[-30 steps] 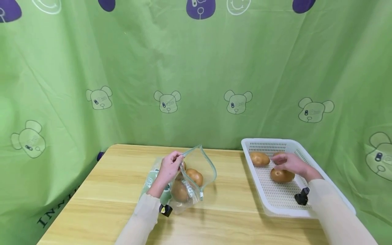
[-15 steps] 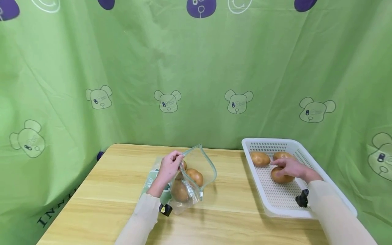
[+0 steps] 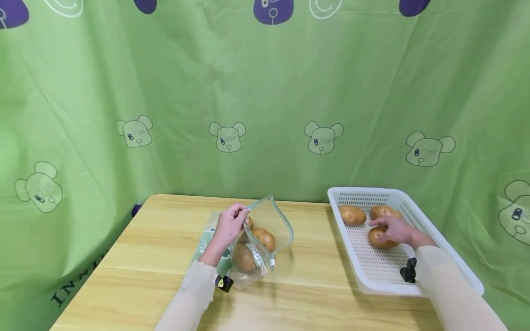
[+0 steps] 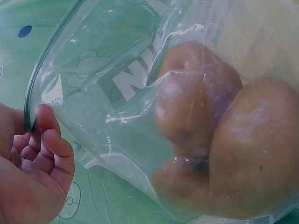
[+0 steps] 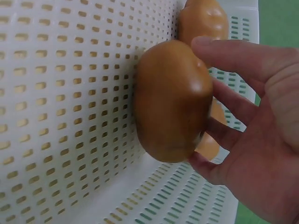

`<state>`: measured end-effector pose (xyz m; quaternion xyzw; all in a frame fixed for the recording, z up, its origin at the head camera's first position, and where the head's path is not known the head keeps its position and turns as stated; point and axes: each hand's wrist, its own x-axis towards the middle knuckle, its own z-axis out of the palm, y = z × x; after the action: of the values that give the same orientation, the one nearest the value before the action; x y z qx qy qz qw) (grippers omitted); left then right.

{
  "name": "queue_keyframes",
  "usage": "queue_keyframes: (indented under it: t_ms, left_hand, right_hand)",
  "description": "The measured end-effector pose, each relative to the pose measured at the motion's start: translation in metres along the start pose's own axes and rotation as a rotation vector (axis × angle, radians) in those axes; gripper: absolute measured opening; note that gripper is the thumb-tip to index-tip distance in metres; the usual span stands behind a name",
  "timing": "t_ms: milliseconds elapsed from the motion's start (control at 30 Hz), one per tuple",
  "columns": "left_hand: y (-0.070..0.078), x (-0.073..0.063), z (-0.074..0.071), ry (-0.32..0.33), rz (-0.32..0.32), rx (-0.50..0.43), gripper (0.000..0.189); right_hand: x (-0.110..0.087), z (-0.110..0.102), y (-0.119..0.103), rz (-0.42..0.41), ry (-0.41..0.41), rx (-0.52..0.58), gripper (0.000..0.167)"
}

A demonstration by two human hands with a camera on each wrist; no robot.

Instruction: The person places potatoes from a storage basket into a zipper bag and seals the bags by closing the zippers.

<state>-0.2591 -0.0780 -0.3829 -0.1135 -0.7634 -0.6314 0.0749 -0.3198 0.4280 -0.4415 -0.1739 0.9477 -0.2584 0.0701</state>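
My left hand [image 3: 229, 226] pinches the green rim of a clear zip bag [image 3: 281, 230], whose mouth gapes open. Inside the bag lie several brown potatoes [image 4: 261, 144], seen through the plastic in the left wrist view. My right hand [image 3: 396, 228] is in the white basket, its thumb and fingers round the nearest potato [image 5: 170, 102]. That potato still appears to rest on the basket floor. Two more potatoes lie farther back, one at the left [image 3: 352, 215] and one behind my fingers, a potato [image 3: 385, 211] partly covered in the right wrist view.
The white perforated basket [image 3: 360, 276] stands at the right of the wooden table [image 3: 306, 299]. Under my left forearm lies the bag's green printed part [image 3: 204, 241]. A green curtain [image 3: 265, 92] hangs behind the table and at both sides.
My right hand has come down from above the potatoes onto the nearest one, and its fingers have closed round it. My left hand and the bag have stayed in place.
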Motion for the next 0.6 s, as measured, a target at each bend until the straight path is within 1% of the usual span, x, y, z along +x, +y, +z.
queue_keyframes:
  t_ms: [100,233,433,500,600]
  left_hand:
    - [0.001,-0.001,0.001,-0.001,0.009,0.000,0.012]
    - [0.003,-0.002,0.002,0.002,0.012,0.003,0.012]
    - [0.001,-0.001,0.002,-0.006,0.007,-0.002,0.013]
    - [-0.001,0.000,0.002,-0.009,0.008,-0.004,0.013]
    - [-0.015,0.006,0.003,-0.006,0.003,-0.013,0.013]
  right_hand:
    - [-0.001,0.002,0.006,0.017,-0.011,0.019,0.057]
    - [0.000,0.006,0.011,0.005,-0.005,0.021,0.061]
    - [0.000,0.008,0.012,-0.023,-0.019,0.041,0.055]
    - [-0.001,0.008,0.011,-0.027,-0.017,0.039,0.054]
    - [-0.001,0.008,0.010,-0.037,0.005,0.031,0.057]
